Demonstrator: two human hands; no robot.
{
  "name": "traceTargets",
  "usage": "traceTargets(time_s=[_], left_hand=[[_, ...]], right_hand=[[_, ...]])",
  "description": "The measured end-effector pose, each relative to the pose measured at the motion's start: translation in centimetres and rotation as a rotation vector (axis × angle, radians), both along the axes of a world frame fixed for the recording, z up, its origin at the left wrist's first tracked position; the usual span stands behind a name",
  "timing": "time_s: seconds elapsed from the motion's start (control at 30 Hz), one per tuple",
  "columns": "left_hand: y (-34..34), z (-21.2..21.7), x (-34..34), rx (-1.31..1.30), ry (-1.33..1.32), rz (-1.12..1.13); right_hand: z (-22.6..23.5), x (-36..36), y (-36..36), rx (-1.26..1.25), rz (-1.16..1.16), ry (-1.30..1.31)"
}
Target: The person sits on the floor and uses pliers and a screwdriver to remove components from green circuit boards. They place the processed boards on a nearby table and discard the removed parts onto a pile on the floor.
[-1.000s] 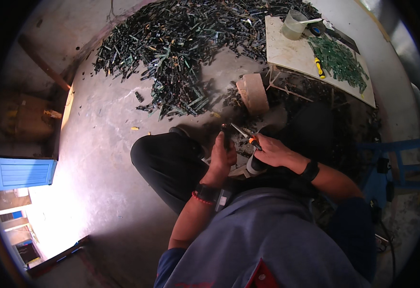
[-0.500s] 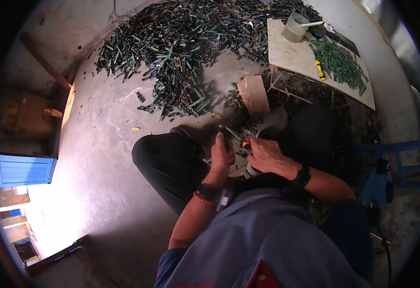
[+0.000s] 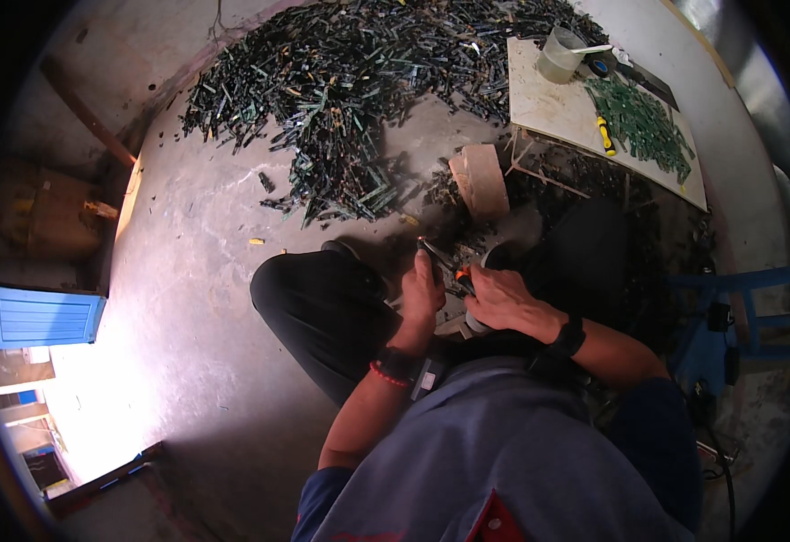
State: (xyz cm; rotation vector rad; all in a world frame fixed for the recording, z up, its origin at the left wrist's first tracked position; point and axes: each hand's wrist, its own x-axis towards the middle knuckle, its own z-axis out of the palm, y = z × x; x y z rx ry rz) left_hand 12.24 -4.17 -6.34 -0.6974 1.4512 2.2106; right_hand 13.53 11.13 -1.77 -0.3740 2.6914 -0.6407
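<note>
My left hand [image 3: 423, 289] is closed round a small dark piece [image 3: 423, 243], its upper end showing just past the thumb. My right hand [image 3: 501, 298] grips a screwdriver with an orange and black handle [image 3: 464, 276]. Its slim metal shaft [image 3: 444, 258] slants up and left, and the tip meets or nearly meets the dark piece; contact is too small to tell. Both hands are close together, above the floor between my bent knees. My fingers hide most of the piece.
A large heap of dark strip-like pieces [image 3: 341, 117] covers the far floor. At the right, a low board table [image 3: 539, 108] carries a plastic tub [image 3: 559, 56], green strips [image 3: 634, 122] and a yellow-black tool [image 3: 605, 135]. A brick-like block [image 3: 481, 185] stands before me; a blue chair [image 3: 711, 325] is at right.
My left hand has shifted slightly right and down, nearer my right hand. The screwdriver's shaft now shows darker and shorter beside the piece. Both hands keep their holds.
</note>
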Motion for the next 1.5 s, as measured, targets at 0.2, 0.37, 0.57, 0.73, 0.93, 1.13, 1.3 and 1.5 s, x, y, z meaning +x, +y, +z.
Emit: traceTargets(time_s=[0.2, 0.37, 0.57, 0.73, 0.93, 1.13, 1.3, 1.5], left_hand=[[0.6, -1.3, -0.1, -0.237, 0.193, -0.007], [0.5, -1.2, 0.1, -0.543, 0.438, -0.076], [0.4, -0.9, 0.1, -0.628, 0.447, -0.139], [0.5, -0.2, 0.1, -0.659, 0.458, -0.164], [0.9, -0.7, 0.1, -0.901, 0.512, -0.150], [0.9, -0.1, 0.0, -0.998, 0.449, -0.226], [1.3, -1.6, -0.1, -1.017, 0.515, -0.216], [1.2, -1.6, -0.1, -0.742, 0.473, -0.189]], right_hand=[[0.5, 0.2, -0.3, -0.118, 0.005, -0.118], [0.6, 0.1, -1.1, -0.144, -0.060, -0.293], [-0.1, 0.1, -0.9, -0.651, -0.248, -0.697], [-0.1, 0.1, -0.5, -0.724, -0.254, -0.712], [0.0, -0.3, -0.3, -0.742, -0.313, -0.835], [2.3, -2.4, 1.1, -0.750, -0.314, -1.077], [1.8, -2.6, 2.0, -0.782, -0.275, -1.101], [2.0, -2.3, 2.1, -0.840, -0.354, -1.145]])
